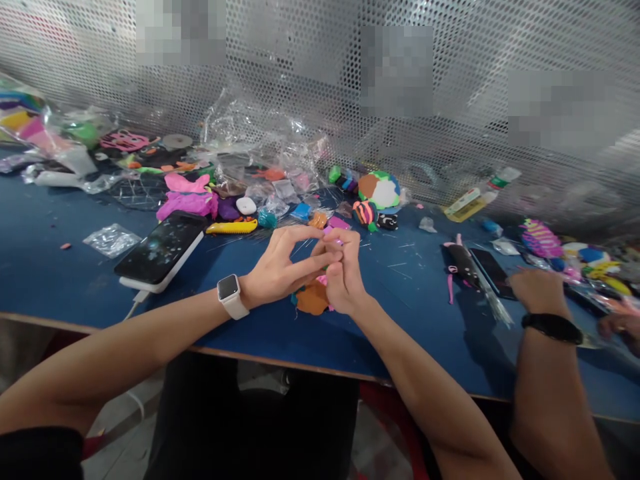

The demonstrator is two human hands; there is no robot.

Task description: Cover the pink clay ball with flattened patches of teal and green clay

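Note:
My left hand, with a white smartwatch on its wrist, reaches in from the left. Its bent fingers meet those of my right hand above the table. Both hands are closed in a pinch, fingertips together; whatever is between them is too small and covered to name. A trace of purple shows by the fingertips. Beneath the hands lies a flat orange clay piece with teal and pink edges, partly covered by my right hand.
Clay lumps, a purple clay shape and clear plastic bags line the perforated metal wall. A yellow cutter and a phone on a white power bank lie left. A co-worker's hand rests beside another phone at right.

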